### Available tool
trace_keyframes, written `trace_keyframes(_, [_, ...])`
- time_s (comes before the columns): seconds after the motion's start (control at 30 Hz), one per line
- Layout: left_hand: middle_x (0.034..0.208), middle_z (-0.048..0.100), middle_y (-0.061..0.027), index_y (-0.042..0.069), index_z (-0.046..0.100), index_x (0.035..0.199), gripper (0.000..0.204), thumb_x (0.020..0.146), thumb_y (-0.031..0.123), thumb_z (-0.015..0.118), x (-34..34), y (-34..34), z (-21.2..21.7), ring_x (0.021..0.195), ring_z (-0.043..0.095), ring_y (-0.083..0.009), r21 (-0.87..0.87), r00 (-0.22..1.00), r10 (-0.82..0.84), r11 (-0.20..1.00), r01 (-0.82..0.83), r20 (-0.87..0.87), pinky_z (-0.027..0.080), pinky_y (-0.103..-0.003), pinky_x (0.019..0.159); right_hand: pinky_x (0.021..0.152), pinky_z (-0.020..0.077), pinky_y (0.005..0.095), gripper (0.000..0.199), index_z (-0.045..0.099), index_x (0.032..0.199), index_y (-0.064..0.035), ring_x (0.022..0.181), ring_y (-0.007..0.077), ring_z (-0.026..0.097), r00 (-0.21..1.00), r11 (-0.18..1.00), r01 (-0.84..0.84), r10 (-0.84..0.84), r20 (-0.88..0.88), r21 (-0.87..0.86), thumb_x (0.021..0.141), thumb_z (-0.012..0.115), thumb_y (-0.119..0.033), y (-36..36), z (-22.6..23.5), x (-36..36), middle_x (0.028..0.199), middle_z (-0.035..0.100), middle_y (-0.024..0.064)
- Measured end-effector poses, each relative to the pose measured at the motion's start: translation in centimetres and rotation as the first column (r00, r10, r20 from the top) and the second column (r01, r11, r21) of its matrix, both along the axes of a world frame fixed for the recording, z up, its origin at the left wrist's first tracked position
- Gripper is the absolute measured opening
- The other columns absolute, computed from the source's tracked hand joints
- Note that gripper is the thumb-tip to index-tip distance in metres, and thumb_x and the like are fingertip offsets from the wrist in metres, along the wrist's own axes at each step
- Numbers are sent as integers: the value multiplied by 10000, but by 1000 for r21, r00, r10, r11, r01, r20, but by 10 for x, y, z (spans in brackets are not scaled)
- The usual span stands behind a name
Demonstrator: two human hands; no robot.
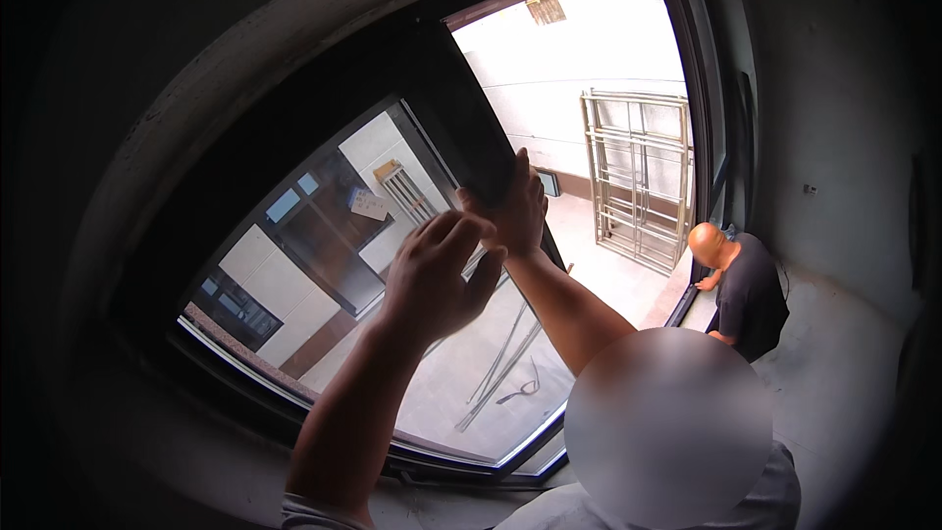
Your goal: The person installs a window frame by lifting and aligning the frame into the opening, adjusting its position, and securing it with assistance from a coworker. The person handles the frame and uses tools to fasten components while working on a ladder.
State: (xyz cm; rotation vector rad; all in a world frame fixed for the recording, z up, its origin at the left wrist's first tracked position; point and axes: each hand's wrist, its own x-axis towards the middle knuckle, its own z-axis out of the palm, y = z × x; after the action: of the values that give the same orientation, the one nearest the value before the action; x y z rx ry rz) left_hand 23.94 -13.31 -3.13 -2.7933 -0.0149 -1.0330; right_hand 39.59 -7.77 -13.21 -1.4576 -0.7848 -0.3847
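My left hand (437,270) is raised in front of the glass with its fingers curled. What they hold, if anything, is hidden. Just beyond it, my right hand (515,216) lies against the dark upright of a window frame (446,118), thumb to the left and fingers stretched upward along its edge. The left fingertips appear close to the right wrist. Below and left of the upright is the glass pane (329,226), with a small label (369,203) on it. A round blurred patch covers the near part of my right arm.
At the right, another person (751,290) in dark clothes bends low by the frame's bottom corner. Outside, metal scaffold frames (638,177) lean on a pale wall, and long rods (505,363) lie on the ground. A grey wall (824,157) rises at the right.
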Motion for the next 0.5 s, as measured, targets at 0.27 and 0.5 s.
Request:
trace_keyframes(0.27, [1120, 635, -106, 52, 663, 1052, 407, 811, 379, 677, 98, 79, 49, 1212, 506, -263, 732, 967, 242, 672, -108, -80, 250, -476, 1136, 1062, 317, 492, 1029, 287, 1392, 52, 1231, 382, 422, 991, 998, -57, 57, -124, -3, 684, 768, -519, 2, -13, -12, 1278, 446, 252])
trace_keyframes(0.5, [1119, 666, -92, 36, 689, 1031, 570, 815, 556, 604, 111, 72, 54, 1201, 526, -236, 820, 897, 401, 566, -85, -184, 178, -519, 1158, 976, 405, 490, 936, 388, 1273, 17, 1117, 388, 526, 974, 978, -138, 162, -158, 153, 620, 865, -456, -8, -37, -2, 1177, 527, 230])
